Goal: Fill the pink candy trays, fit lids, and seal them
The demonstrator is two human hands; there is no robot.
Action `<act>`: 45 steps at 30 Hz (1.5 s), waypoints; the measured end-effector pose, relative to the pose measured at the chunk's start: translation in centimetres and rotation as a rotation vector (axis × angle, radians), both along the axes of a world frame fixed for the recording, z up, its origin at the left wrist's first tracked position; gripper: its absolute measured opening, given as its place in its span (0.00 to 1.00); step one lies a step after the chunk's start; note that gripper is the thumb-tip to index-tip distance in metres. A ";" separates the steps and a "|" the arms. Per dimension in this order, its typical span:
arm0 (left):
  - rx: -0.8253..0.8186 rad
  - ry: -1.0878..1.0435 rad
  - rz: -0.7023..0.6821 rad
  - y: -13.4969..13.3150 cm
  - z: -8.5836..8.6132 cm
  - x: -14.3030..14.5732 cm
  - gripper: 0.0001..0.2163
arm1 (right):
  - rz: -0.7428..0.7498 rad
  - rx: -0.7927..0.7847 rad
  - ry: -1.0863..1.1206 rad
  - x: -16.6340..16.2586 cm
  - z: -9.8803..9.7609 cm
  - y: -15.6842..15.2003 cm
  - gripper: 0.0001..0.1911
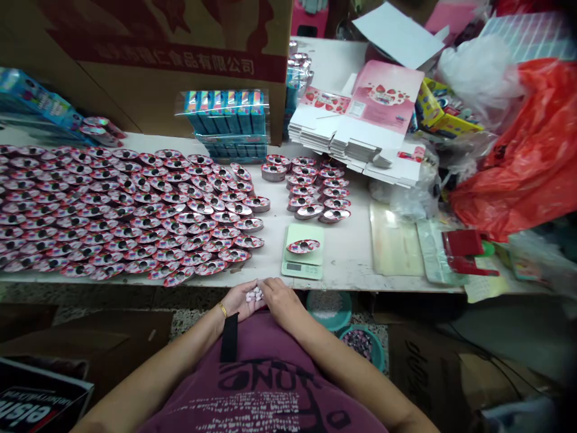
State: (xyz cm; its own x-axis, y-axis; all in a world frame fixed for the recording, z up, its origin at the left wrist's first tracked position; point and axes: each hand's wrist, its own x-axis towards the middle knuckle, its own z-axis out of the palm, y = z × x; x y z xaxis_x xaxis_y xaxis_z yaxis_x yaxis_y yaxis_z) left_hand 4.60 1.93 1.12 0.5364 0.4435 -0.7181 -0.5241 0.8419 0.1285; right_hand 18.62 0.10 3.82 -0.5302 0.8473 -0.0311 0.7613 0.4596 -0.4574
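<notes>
My left hand (pixel 241 300) is cupped palm up at the table's front edge and holds a small heap of white and pink candies (pixel 256 294). My right hand (pixel 280 299) lies against it, its fingers curled onto the candies. Just beyond the hands a small pale green scale (pixel 303 264) stands on the white table (pixel 351 252) with one oval tin (pixel 303 246) on its platform. Rows of several pink oval tins (pixel 130 210) cover the table's left half, and a smaller group of tins (pixel 313 186) lies behind the scale.
Flat pink cartons (pixel 360 129) are stacked at the back right beside a red plastic bag (pixel 527 156). Blue wrapped packs (pixel 228 120) stand against a large cardboard box (pixel 180 60). Two teal bowls (pixel 329 310) sit under the table by my right arm.
</notes>
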 end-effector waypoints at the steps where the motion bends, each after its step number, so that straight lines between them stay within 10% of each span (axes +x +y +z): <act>1: 0.004 -0.006 -0.006 -0.1 0.0 -0.1 0.07 | -0.006 -0.031 0.026 0.2 -0.1 0.1 0.15; 36: -0.002 0.031 -0.043 1.2 0.5 2.6 0.05 | -0.076 0.008 0.073 2.1 -0.8 0.1 0.07; 45: 0.138 -0.063 -0.063 4.0 1.8 4.8 0.11 | -0.401 0.163 0.340 7.7 1.6 4.7 0.08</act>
